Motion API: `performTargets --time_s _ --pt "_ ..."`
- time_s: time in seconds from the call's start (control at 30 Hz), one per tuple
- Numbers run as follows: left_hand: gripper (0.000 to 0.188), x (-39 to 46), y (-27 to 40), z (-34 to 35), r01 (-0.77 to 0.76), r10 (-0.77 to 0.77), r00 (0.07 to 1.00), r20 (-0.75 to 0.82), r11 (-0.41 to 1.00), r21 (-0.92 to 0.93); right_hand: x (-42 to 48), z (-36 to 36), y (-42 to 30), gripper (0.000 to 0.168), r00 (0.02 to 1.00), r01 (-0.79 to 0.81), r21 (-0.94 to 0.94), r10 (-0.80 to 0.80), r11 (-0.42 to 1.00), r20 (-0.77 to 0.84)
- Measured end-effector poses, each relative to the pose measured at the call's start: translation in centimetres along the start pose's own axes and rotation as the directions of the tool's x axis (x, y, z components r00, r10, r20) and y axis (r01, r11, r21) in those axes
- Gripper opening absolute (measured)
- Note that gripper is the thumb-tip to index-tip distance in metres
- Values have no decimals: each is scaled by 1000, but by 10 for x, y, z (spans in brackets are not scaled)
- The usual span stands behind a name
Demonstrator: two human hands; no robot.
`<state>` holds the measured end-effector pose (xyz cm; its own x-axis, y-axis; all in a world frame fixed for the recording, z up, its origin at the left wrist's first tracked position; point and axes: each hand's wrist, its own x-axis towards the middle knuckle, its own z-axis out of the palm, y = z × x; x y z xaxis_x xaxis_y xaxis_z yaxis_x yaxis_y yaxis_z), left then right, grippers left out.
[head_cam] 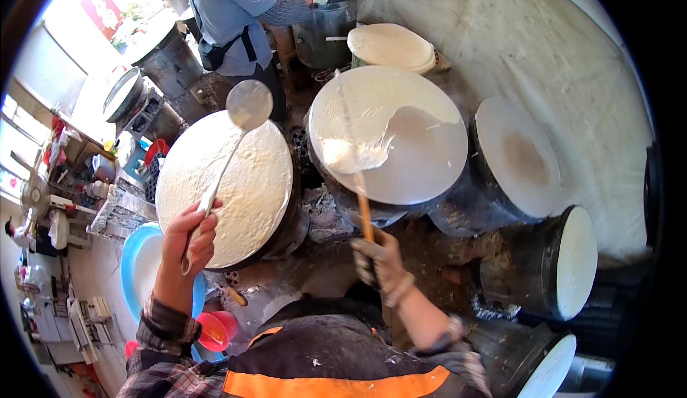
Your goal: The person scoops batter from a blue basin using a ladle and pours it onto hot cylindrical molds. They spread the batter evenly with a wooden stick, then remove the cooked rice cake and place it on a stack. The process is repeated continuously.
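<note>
My left hand (pixel 190 231) grips the handle of a ladle (pixel 250 104) with a round, shallow metal bowl. The ladle rises over the left-hand pot (pixel 252 194), whose pale contents have a bumpy, creamy skin. My right hand (pixel 382 264), in a worn glove, is closed around a wooden stick (pixel 365 210) that reaches over the middle pot (pixel 429 167). A wet, whitish, crumpled mass (pixel 349 155) lies at the stick across that pot's near left. Part of the surface there is wrinkled pale film, and part is smooth greyish liquid. Whether the mass clings to the stick cannot be told.
More filled pots stand to the right, including a tilted-looking one (pixel 520 156) and another (pixel 577 264). A co-worker (pixel 231 22) works at a far pot (pixel 324 27). Lower left are a blue basin (pixel 129 269) and a red bucket (pixel 217 328). Plastic sheeting (pixel 526 38) hangs behind.
</note>
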<state>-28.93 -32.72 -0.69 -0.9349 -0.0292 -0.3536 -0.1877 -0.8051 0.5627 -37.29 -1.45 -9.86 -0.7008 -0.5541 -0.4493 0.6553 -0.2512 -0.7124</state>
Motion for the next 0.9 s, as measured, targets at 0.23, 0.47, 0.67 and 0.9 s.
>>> performTargets --time_s 0.23,0.47,0.67,0.9 --pt "32 -45 37 -49 21 -35 995 90 987 157 -19 28 129 47 947 234 251 -162 939 -276" --pt "29 -43 50 -32 76 -102 991 90 965 251 29 67 100 36 969 42 182 4 982 -247" --pt "29 -55 58 -44 29 -62 993 104 954 298 -18 45 96 34 966 199 406 -109 892 -234" --pt "31 -48 51 -42 88 -129 983 129 954 286 -43 15 88 29 951 59 150 -11 987 -308"
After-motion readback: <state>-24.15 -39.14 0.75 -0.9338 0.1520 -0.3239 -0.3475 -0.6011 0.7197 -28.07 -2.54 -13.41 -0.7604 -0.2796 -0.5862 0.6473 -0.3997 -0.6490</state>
